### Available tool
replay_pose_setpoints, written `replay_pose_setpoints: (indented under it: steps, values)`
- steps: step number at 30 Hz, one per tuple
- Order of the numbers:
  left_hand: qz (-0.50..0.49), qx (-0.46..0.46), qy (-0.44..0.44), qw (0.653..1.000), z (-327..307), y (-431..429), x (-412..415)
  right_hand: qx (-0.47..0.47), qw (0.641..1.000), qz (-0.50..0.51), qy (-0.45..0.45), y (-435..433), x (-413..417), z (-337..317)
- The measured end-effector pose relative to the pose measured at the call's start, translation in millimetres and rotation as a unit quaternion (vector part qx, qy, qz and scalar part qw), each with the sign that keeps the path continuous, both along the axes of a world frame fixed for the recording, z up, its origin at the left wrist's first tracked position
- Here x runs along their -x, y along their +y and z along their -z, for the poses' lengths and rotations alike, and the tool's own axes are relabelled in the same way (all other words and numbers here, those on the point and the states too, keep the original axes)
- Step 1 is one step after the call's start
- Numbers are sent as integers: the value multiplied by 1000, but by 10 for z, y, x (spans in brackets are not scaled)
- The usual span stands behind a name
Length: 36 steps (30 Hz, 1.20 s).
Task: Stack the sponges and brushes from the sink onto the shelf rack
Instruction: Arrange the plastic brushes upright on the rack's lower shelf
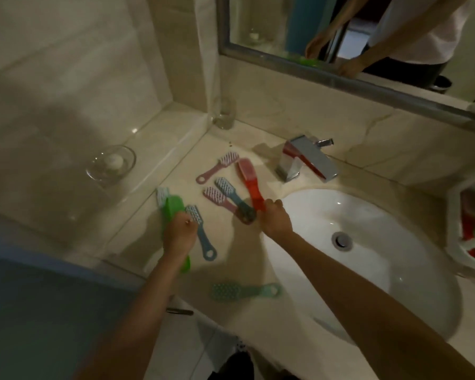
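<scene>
This is a bathroom, apparently a home one. A white oval ceramic basin (pixel 381 283) with a round metal drain (pixel 342 239) is sunk into a beige marble-look counter (pixel 231 256). A square chrome faucet (pixel 307 160) with a small lever stands behind it. Above hangs a wall mirror (pixel 285 23) in a grey metal frame (pixel 368 80). Large glossy cream tiles (pixel 66 64) cover the walls and form a raised ledge (pixel 159 144) to the left of the counter. A clear round glass dish (pixel 93 171) rests on that ledge, holding a small white lump, probably soap (pixel 114 160). A clear glass tumbler (pixel 225 113) stands in the corner.
</scene>
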State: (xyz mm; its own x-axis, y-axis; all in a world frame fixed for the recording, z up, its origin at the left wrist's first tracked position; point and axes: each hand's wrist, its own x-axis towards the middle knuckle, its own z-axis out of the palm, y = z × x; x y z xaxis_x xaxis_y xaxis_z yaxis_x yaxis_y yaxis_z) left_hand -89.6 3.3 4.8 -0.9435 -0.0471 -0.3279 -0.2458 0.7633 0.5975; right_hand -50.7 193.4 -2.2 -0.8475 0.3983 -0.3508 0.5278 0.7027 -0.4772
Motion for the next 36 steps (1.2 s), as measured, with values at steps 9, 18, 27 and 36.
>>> replay_pose_setpoints:
  steps: [9, 18, 27, 36]
  values:
    - [-62, 43, -54, 996, 205, -160, 92, -23, 997, 60, -43, 3, 394, 195]
    - [-77, 26, 14, 997, 141, -79, 114, 11, 995, 86, -57, 135, 428, 182]
    - [-37, -87, 105, 990, -241, 277, -101, -45, 997, 65, 13, 417, -86, -168]
    - [179, -167, 95, 965, -594, 1399, -830, -76, 961, 221, 146, 1013, -1768, -462]
